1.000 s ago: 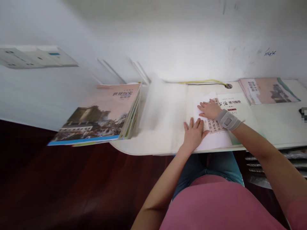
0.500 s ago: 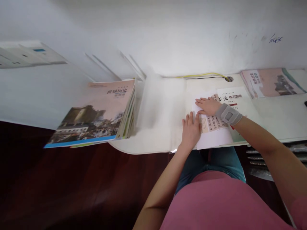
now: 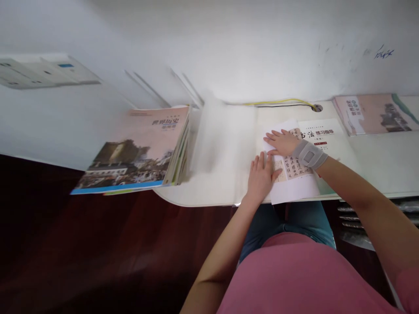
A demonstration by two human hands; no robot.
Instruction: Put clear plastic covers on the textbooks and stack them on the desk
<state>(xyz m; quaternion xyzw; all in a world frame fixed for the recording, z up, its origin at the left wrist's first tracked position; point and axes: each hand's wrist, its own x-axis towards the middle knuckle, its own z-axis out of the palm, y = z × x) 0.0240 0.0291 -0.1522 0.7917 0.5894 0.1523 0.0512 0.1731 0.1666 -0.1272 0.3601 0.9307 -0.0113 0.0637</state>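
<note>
The calligraphy workbook (image 3: 322, 131) lies on the tabletop (image 3: 196, 196) right in front of me, with a white sheet of paper (image 3: 293, 192) and a printed calligraphy page (image 3: 290, 165) over its lower part. In my head view, my left hand (image 3: 261, 179) is open and flat, its thumb on the sheet's left edge. My right hand (image 3: 281, 143) is also open, fingers lying across the sheet's top, with a grey wrist brace (image 3: 309, 155) above it. Neither hand grips anything. Flat, spread fingers share the pressure evenly, which should keep the paper smooth and uncreased. A stack of world history books (image 3: 131, 152) sits at the tabletop's left end, and another world history book (image 3: 375, 113) lies far right.
</note>
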